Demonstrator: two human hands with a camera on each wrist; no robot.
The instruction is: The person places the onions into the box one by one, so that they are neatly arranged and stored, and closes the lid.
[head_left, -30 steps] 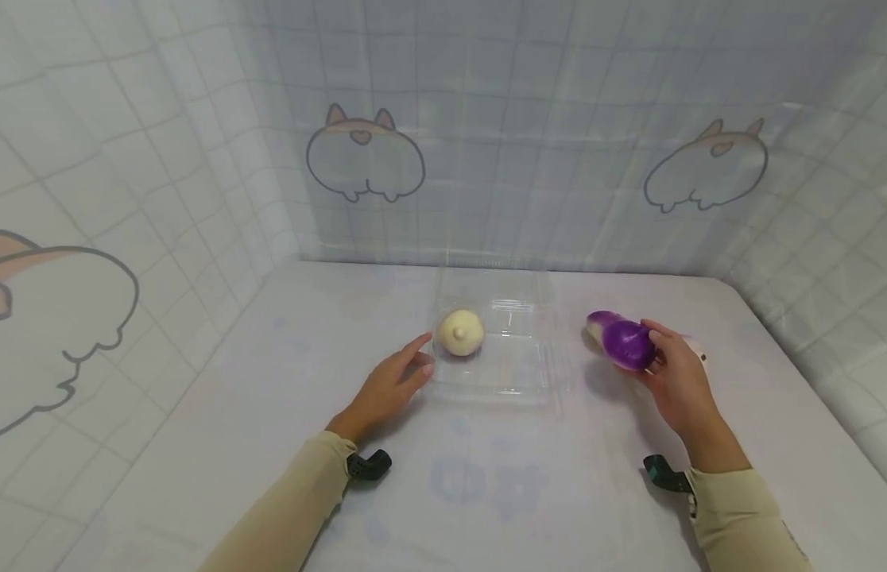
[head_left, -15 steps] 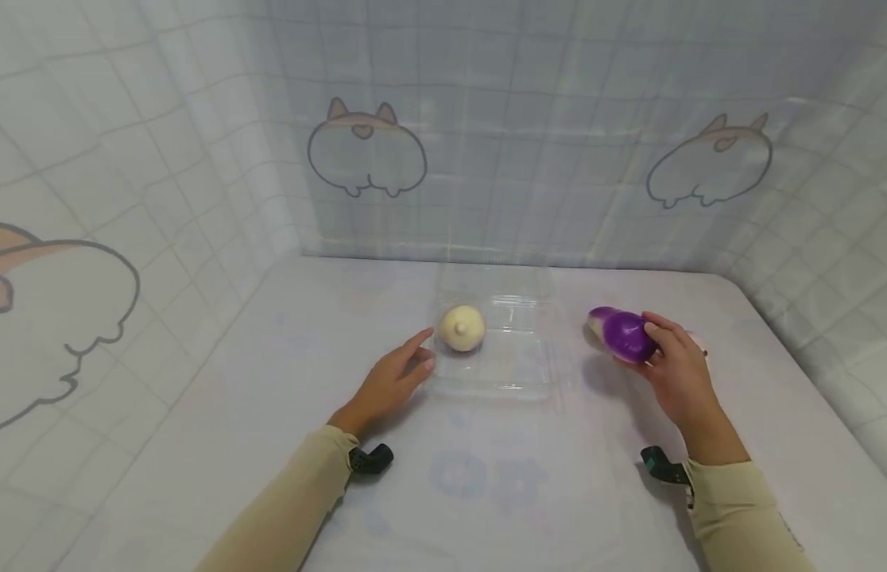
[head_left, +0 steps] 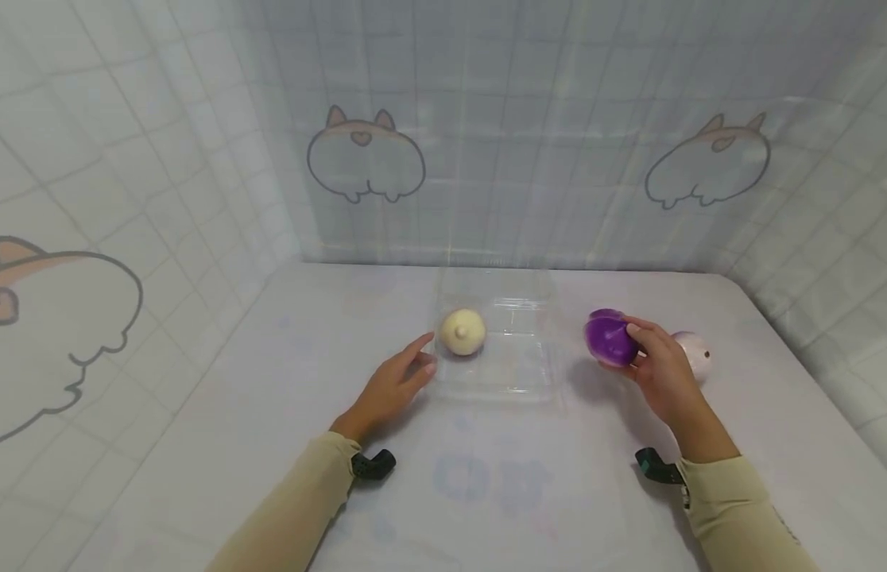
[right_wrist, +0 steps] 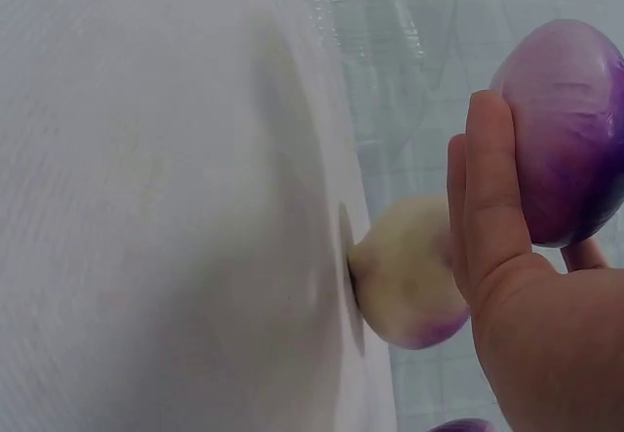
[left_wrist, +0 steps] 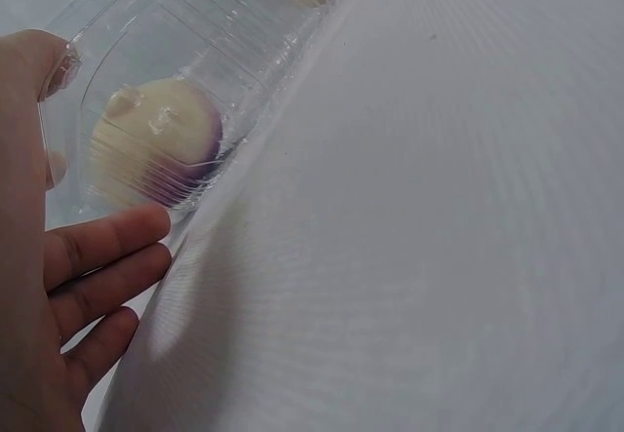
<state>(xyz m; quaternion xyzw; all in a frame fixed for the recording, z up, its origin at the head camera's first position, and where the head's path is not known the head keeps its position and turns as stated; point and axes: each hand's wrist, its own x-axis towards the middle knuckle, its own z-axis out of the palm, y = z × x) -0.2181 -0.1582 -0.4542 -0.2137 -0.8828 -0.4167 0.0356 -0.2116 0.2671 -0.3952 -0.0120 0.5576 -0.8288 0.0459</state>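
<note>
In the head view my right hand [head_left: 665, 373] grips a glossy purple-and-white turnip [head_left: 610, 342] above the table, fingers and thumb round its sides. The right wrist view shows its pale lilac side [right_wrist: 561, 110]. Partly behind it, a second turnip [head_left: 606, 313] rests on the table. A third, pinkish-white turnip [head_left: 694, 353] lies beyond the right hand. My left hand [head_left: 389, 389] rests at the left side of a clear plastic container [head_left: 501, 373], fingers loosely bent, fingertips against its wall. Inside the container's left part sits a cream turnip [head_left: 462, 332], purple underneath in the left wrist view.
The container's transparent lid [head_left: 493, 282] stands open at the back. A white cloth covers the table [head_left: 486, 508]. Curtains with a tile pattern [head_left: 529, 159] hang behind and at both sides.
My right hand has moved slightly left with the turnip, covering more of the one behind it. The pinkish-white turnip now shows more fully. My left hand stays at the container.
</note>
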